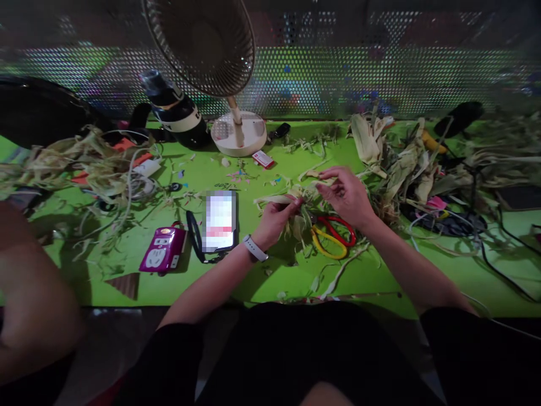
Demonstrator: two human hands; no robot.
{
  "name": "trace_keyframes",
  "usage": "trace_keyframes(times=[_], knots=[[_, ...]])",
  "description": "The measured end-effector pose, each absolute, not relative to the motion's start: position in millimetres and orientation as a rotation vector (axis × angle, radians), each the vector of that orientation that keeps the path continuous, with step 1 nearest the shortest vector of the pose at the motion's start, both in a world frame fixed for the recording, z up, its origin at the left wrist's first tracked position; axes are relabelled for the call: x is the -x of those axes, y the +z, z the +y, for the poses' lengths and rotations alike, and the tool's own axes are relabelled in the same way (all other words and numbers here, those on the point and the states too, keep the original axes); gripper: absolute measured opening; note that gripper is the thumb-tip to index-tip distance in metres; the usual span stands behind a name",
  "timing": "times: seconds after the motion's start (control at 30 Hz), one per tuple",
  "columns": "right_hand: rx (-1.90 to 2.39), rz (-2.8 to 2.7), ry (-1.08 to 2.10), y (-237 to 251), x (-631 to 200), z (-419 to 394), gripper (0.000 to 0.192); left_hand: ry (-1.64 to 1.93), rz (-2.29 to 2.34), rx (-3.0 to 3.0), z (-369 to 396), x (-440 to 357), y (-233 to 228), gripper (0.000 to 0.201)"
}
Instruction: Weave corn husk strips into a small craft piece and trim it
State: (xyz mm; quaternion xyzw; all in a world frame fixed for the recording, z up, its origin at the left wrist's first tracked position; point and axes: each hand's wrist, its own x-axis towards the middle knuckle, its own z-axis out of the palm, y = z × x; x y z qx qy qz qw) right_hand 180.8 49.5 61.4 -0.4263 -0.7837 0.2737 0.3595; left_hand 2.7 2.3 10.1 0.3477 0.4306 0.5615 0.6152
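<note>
My left hand, with a white band on its wrist, pinches a pale corn husk between thumb and fingers. My right hand is curled to the right of it, its fingertips closed on a thin strip of husk. Between the hands lies a tangle of shredded green and straw-coloured husk. Scissors with one red and one yellow handle loop rest just below my right hand, their blades hidden under the husks.
A phone and purple socket block lie left on the green table. Behind stand a fan and dark bottle. Husk piles lie left and right, with cables. Another person's arm is at left.
</note>
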Motion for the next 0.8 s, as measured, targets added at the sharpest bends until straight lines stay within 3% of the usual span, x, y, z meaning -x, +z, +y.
trace_keyframes(times=[0.17, 0.33, 0.43, 0.57, 0.63, 0.8], knots=[[1.179, -2.241, 1.072, 55, -171, 37, 0.043, 1.405, 0.976, -0.73, 2, -6, 10, 0.026], [1.001, -2.167, 1.375, 40, -166, 40, 0.031, 1.344, 0.912, -0.62, -1, -5, 18, 0.024], [0.938, -2.32, 1.146, 36, -169, 45, 0.023, 1.235, 0.881, -0.458, -2, -4, 26, 0.022], [0.909, -2.591, 0.402, 30, -172, 48, 0.024, 1.102, 0.831, -0.215, 0, -3, 31, 0.014], [0.899, -2.621, 0.195, 26, -172, 49, 0.027, 1.088, 0.813, -0.138, 1, -3, 31, 0.012], [0.8, -2.536, 0.358, 19, -173, 54, 0.029, 1.08, 0.84, -0.283, 2, -1, 30, 0.015]])
